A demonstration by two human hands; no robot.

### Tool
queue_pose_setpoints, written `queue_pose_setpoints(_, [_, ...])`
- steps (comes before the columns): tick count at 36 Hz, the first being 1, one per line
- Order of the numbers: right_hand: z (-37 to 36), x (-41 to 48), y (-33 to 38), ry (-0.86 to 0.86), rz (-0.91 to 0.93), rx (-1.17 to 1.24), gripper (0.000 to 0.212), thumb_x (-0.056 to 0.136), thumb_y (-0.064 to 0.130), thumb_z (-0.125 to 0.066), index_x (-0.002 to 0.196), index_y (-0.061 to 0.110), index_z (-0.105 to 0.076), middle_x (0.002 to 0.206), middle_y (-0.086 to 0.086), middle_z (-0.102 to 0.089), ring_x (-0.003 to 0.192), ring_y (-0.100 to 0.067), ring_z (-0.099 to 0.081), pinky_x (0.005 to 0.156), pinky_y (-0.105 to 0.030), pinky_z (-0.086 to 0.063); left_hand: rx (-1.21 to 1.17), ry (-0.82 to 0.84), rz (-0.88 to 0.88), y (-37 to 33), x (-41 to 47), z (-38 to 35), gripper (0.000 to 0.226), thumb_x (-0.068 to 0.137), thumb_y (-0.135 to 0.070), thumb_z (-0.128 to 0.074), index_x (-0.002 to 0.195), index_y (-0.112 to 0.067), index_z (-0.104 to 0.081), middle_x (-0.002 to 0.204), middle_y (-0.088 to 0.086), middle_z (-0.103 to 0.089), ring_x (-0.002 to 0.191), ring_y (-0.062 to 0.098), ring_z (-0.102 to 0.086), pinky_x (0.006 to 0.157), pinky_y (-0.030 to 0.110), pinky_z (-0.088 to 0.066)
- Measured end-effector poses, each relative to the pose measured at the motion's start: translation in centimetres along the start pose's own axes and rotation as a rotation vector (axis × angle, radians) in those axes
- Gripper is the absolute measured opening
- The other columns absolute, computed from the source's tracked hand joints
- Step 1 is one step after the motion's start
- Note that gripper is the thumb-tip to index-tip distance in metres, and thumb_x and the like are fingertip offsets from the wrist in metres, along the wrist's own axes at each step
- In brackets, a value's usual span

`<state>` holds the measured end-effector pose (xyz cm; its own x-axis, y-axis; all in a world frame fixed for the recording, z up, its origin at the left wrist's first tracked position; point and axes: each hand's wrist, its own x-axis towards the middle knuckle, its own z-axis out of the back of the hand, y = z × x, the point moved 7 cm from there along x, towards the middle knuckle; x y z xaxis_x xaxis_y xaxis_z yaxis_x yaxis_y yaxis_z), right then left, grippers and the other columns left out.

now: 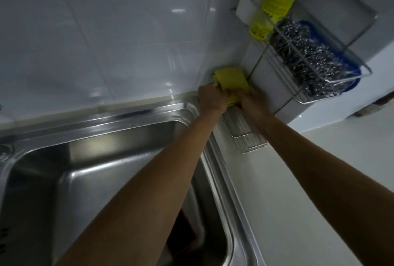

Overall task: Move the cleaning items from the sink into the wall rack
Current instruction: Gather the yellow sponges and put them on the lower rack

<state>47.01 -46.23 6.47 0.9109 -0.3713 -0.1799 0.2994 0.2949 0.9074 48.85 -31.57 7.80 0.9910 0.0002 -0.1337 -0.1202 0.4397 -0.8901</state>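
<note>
Gripping the yellow cloth in the wall corner, your left hand and right hand both close on it above the lower wire rack; the upper rack holds a steel scourer and yellow bottle, the sink below.

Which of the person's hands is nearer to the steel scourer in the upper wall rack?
Right. The right hand grips the yellow cloth just left of and below the steel scourer; the left hand sits farther left, on the cloth's other side.

Both forearms are bare up to the frame edge, no sleeves showing; left hand and right hand wear nothing.
</note>
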Motion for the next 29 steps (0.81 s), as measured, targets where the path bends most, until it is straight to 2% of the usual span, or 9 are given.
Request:
queue_pose_setpoints(2, [0.3,0.1,1.2,-0.02,0.106,-0.121,0.032,0.072,0.04,-0.062,0.104,0.038,-0.059,0.091,0.007,-0.067,0.092,-0.028,-0.068,0.078,-0.055,-0.059,0.023,0.012,0.017,0.2,0.3,-0.3,0.04,0.095,-0.033,-0.068,0.114,0.002,-0.069,0.118,0.024,-0.069,0.113,0.038,-0.062,0.09,0.038,-0.048])
queue_pose_setpoints(4, [0.4,0.2,2.2,-0.021,0.178,-0.22,0.044,0.079,0.033,-0.061,0.119,0.048,-0.054,0.093,0.012,-0.062,0.094,-0.027,-0.066,0.078,-0.054,-0.059,-0.038,-0.013,0.062,0.5,0.3,-0.3,0.045,0.094,-0.032,-0.07,0.127,-0.003,-0.061,0.128,0.021,-0.065,0.121,0.038,-0.059,0.097,0.04,-0.048])
queue_pose_setpoints(7, [0.5,0.4,2.6,-0.048,0.224,-0.339,0.056,0.086,0.034,-0.064,0.139,0.037,-0.049,0.111,-0.001,-0.064,0.097,-0.028,-0.066,0.08,-0.052,-0.058,-0.137,-0.043,0.057,0.4,0.1,-0.4,0.053,0.093,-0.025,-0.072,0.14,-0.011,-0.051,0.134,0.017,-0.064,0.125,0.037,-0.059,0.102,0.043,-0.049])
queue_pose_setpoints(11, [0.0,0.9,2.5,-0.022,0.231,-0.443,0.058,0.095,0.03,-0.056,0.151,0.031,-0.04,0.13,-0.011,-0.062,0.109,-0.033,-0.063,0.09,-0.049,-0.053,-0.13,-0.002,-0.006,-0.2,-0.1,-1.1,0.063,0.096,-0.024,-0.068,0.153,-0.016,-0.042,0.147,0.015,-0.057,0.131,0.035,-0.057,0.107,0.039,-0.046])
queue_pose_setpoints(15, [-0.4,1.5,2.3,0.025,0.234,-0.529,0.057,0.098,0.027,-0.05,0.154,0.031,-0.037,0.145,-0.013,-0.052,0.121,-0.034,-0.056,0.099,-0.041,-0.047,-0.05,0.074,-0.023,-0.1,0.2,-1.6,0.064,0.102,-0.025,-0.059,0.16,-0.015,-0.033,0.158,0.016,-0.045,0.14,0.036,-0.049,0.114,0.039,-0.041])
queue_pose_setpoints(17, [-0.5,1.8,2.4,0.015,0.242,-0.568,0.057,0.098,0.025,-0.048,0.153,0.031,-0.038,0.147,-0.014,-0.05,0.122,-0.033,-0.055,0.095,-0.035,-0.045,-0.045,0.104,-0.013,0.0,0.3,-1.7,0.066,0.103,-0.026,-0.059,0.161,-0.017,-0.03,0.159,0.017,-0.044,0.141,0.036,-0.049,0.115,0.041,-0.042])
queue_pose_setpoints(21, [-0.5,1.9,2.2,0.008,0.253,-0.607,0.053,0.102,0.025,-0.046,0.154,0.032,-0.037,0.152,-0.012,-0.046,0.126,-0.033,-0.053,0.094,-0.032,-0.042,-0.045,0.137,-0.015,0.1,0.3,-1.8,0.072,0.101,-0.03,-0.062,0.162,-0.017,-0.027,0.16,0.018,-0.041,0.141,0.037,-0.048,0.113,0.043,-0.044])
queue_pose_setpoints(29, [-0.1,0.8,2.6,-0.073,0.373,-0.762,0.047,0.102,0.03,-0.05,0.149,0.03,-0.047,0.142,-0.012,-0.058,0.12,-0.033,-0.057,0.094,-0.035,-0.043,-0.006,0.164,-0.028,1.0,0.3,-1.9,0.077,0.098,-0.022,-0.068,0.162,-0.018,-0.027,0.156,0.017,-0.046,0.137,0.036,-0.052,0.108,0.044,-0.049])
